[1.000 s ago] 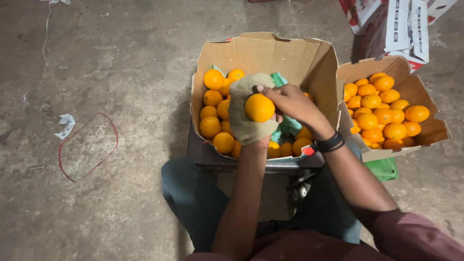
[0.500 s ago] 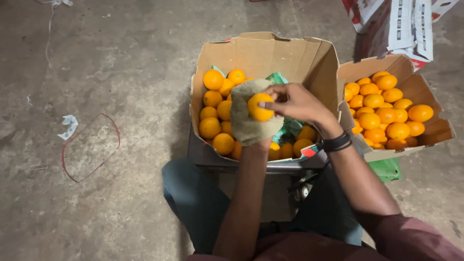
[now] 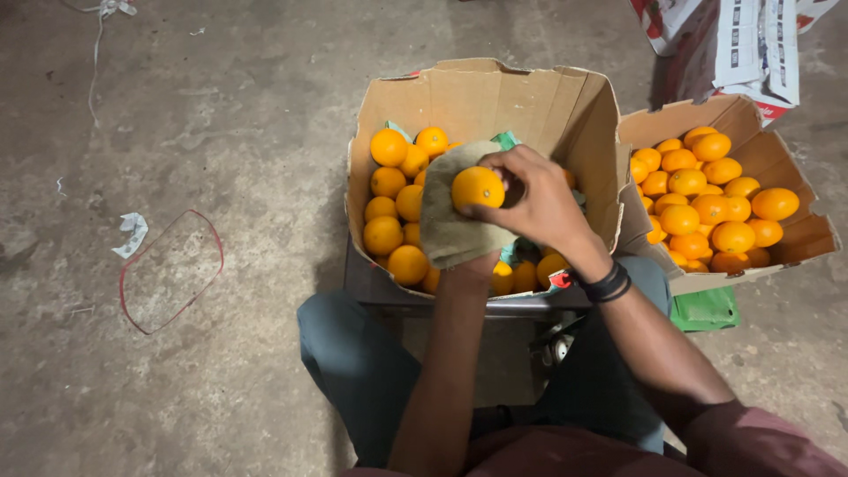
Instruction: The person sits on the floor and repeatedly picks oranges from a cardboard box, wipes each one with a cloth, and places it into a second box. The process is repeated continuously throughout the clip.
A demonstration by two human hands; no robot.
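Note:
My right hand (image 3: 534, 201) grips an orange (image 3: 477, 186) and presses it against a drab olive cloth (image 3: 446, 225). The cloth drapes over my left hand, which is hidden beneath it; only the left forearm (image 3: 446, 353) shows. Both hands hover over an open cardboard box (image 3: 495, 97) holding several oranges (image 3: 393, 208). A black band sits on my right wrist (image 3: 608, 283).
A second cardboard box (image 3: 760, 150) full of oranges stands at the right. A printed carton (image 3: 733, 44) lies behind it. A green piece (image 3: 704, 309) lies below the right box. On the concrete floor at left are a red wire loop (image 3: 168, 269) and paper scrap (image 3: 132, 231).
The right hand has turned the orange against the cloth, its fingers shifting over the top of the fruit. The view has drifted slightly.

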